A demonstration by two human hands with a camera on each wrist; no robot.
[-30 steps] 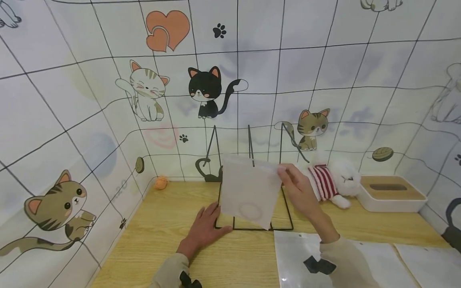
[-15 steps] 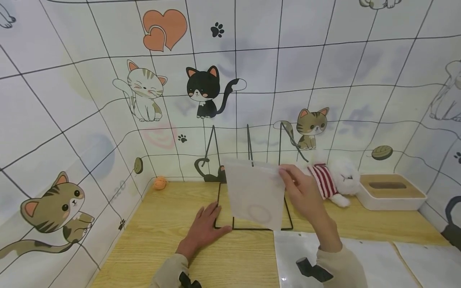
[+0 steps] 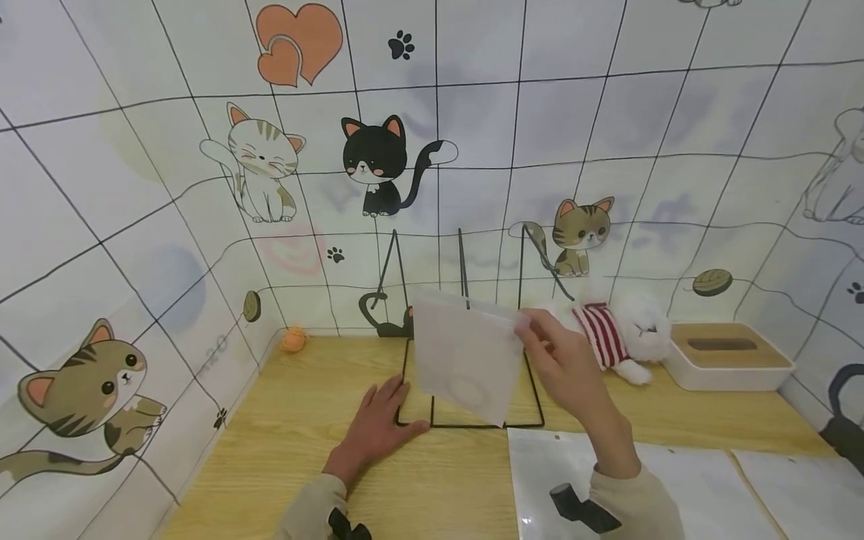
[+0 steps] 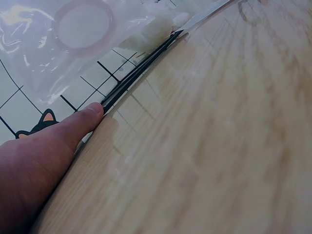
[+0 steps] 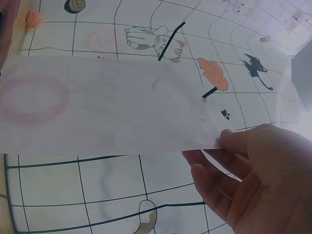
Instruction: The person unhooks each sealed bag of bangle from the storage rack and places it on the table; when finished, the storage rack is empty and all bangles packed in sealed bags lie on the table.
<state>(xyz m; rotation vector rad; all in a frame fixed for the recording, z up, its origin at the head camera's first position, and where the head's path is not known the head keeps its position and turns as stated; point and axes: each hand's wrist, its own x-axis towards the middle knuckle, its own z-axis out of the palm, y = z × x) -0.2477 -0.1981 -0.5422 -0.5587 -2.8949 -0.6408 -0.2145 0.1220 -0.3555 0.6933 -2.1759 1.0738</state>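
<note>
My right hand [image 3: 563, 364] pinches the upper right corner of a flat, translucent plastic bag [image 3: 466, 352]. A pale pink ring [image 4: 83, 24] shows through its lower part. The bag hangs upright in front of a black wire rack [image 3: 472, 426], and the tip of the rack's middle prong [image 3: 467, 303] overlaps the bag's top edge. My left hand [image 3: 371, 427] rests low on the table at the rack's front left corner, fingers extended, with its thumb [image 4: 90, 113] against the base bar. Part of the rack is hidden behind the bag.
White sheets [image 3: 560, 457] lie at the front right of the wooden table [image 3: 270, 465]. Behind my right hand are a white plush toy [image 3: 641, 330] in a striped shirt and a tissue box [image 3: 729, 367]. A cat-printed wall covering [image 3: 472, 127] encloses the back and sides.
The bag swings slightly right, then back left, still pinched by my right hand. My left hand stays at the rack's base. The head view shifts a little.
</note>
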